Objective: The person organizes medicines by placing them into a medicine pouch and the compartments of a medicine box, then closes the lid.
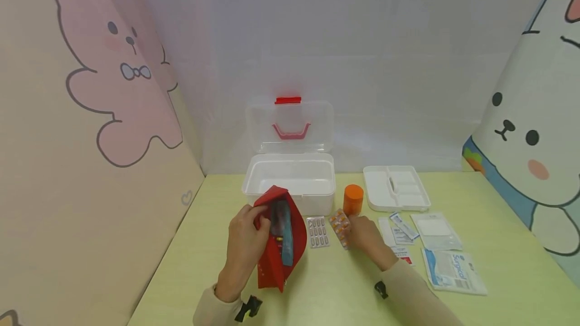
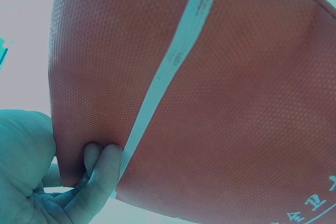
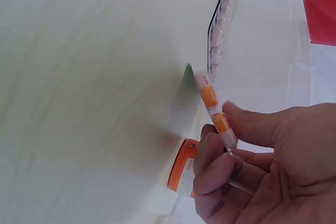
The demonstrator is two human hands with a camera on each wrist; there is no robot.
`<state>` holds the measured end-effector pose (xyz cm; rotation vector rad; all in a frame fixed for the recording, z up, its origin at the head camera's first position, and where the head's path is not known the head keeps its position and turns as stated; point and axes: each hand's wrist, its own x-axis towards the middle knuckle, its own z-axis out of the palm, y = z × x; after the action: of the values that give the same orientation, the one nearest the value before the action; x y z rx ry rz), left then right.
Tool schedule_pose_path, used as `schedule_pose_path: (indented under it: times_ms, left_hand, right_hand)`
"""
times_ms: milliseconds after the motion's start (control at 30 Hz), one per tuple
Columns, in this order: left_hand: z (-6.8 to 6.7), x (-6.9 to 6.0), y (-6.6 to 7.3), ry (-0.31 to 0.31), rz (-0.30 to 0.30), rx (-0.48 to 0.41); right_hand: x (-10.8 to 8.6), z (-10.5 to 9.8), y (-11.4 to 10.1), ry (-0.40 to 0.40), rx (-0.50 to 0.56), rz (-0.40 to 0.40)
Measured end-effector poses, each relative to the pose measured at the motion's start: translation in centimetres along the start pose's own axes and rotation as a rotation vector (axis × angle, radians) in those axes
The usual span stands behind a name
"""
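My left hand (image 1: 246,235) pinches the edge of a red fabric pouch (image 1: 269,268) and holds it upright, its mouth spread apart. Inside the pouch, a blue packet (image 1: 287,233) shows; the rest of the contents is hard to make out. In the left wrist view, thumb and fingers grip the pouch's corner beside a pale strip. My right hand (image 1: 368,239) pinches a blister pack of orange capsules (image 1: 339,223), which the right wrist view shows edge-on and tilted up off the table. Just left of it lies a second blister pack (image 1: 318,232) with brownish capsules.
Behind the pouch stands a white box (image 1: 312,204) with its clear lid (image 1: 263,127) raised. An orange jar (image 1: 353,201) is close to my right hand. Further right are a white divided tray (image 1: 378,200), small sachets (image 1: 403,226), a dressing packet (image 1: 437,233) and a surgical packet (image 1: 453,271).
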<state>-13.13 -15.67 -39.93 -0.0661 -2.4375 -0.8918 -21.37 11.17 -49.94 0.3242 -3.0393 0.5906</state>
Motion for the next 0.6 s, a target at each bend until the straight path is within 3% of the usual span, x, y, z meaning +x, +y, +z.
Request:
schedule_pose_path:
  times_ms: [133, 400, 600]
  left_hand:
    - [-0.1, -0.1, 0.0, -0.001, -0.003, 0.0]
    - [-0.2, -0.1, 0.0, -0.011, -0.006, -0.01]
    - [-0.3, -0.2, 0.0, -0.01, -0.006, -0.017]
  right_hand:
    - [-0.2, 0.0, -0.1, 0.036, 0.001, 0.003]
    - [-0.7, -0.9, -0.3, 0.012, 0.023, 0.102]
    - [-0.9, -1.2, 0.1, 0.028, 0.066, 0.064]
